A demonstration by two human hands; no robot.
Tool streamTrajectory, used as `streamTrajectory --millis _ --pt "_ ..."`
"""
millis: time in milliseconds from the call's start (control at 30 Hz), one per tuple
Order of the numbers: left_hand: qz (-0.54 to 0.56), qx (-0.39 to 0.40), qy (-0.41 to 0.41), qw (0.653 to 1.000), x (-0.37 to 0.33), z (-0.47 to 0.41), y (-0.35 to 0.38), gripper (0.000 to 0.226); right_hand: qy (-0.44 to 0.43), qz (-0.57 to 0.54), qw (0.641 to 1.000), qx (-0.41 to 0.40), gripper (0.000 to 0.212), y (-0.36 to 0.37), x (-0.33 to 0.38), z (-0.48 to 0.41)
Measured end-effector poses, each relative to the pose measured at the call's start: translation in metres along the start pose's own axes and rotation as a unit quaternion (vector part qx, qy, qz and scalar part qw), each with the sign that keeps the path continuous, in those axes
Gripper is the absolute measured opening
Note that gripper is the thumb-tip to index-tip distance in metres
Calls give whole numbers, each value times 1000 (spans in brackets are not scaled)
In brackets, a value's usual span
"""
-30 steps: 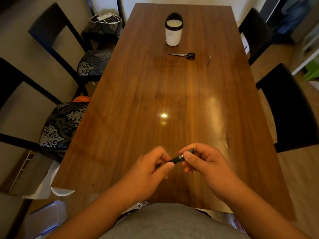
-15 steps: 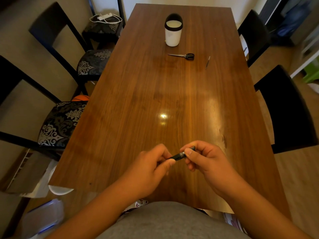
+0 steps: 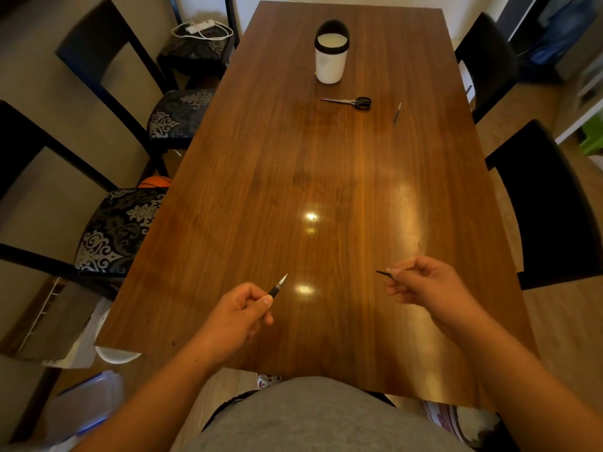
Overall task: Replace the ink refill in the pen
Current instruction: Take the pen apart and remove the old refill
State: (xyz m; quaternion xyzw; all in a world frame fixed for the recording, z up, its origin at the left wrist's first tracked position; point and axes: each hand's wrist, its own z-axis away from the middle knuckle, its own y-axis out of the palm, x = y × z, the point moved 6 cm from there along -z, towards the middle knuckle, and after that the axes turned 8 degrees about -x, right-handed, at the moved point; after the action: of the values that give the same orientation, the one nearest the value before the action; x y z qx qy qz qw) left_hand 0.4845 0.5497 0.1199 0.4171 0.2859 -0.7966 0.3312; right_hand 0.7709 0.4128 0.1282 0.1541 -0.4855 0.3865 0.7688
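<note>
Above the worktop's near edge, your left hand (image 3: 239, 309) pinches the pen (image 3: 278, 286) in its fingers and your right hand (image 3: 421, 285) pinches a thin dark piece (image 3: 383, 273), both light and probably slippery, so grip mid-length.
</note>
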Motion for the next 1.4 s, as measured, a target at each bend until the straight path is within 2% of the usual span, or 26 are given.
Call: streamTrajectory --millis 167,267,433,600,833,933,1100,1233,1400 --pt "-18 -15 -16 1000 15 -3 4 13 58 95 994 -18 6 19 -80 -18" --pt "-23 -17 -30 999 26 -2 5 8 52 178 981 -49 10 23 -108 -20" --pt "-27 -27 -47 998 42 3 3 8 34 249 966 -62 14 25 -126 -21" --pt "-25 -36 -63 997 53 8 0 7 24 290 955 -50 15 23 -135 -25" --pt "-27 -41 -72 996 56 9 1 7 43 269 961 -50 11 19 -136 -26" --pt "-48 -30 -42 998 49 9 6 8 40 236 971 -23 7 27 -122 -18" --pt "-101 -7 51 994 26 10 21 14 3 149 985 90 11 65 -73 20" --pt "-186 4 142 972 6 12 32 14 -29 109 984 139 16 90 -43 45" --pt "-265 7 248 932 -11 17 39 15 -44 138 975 166 27 97 -35 56"
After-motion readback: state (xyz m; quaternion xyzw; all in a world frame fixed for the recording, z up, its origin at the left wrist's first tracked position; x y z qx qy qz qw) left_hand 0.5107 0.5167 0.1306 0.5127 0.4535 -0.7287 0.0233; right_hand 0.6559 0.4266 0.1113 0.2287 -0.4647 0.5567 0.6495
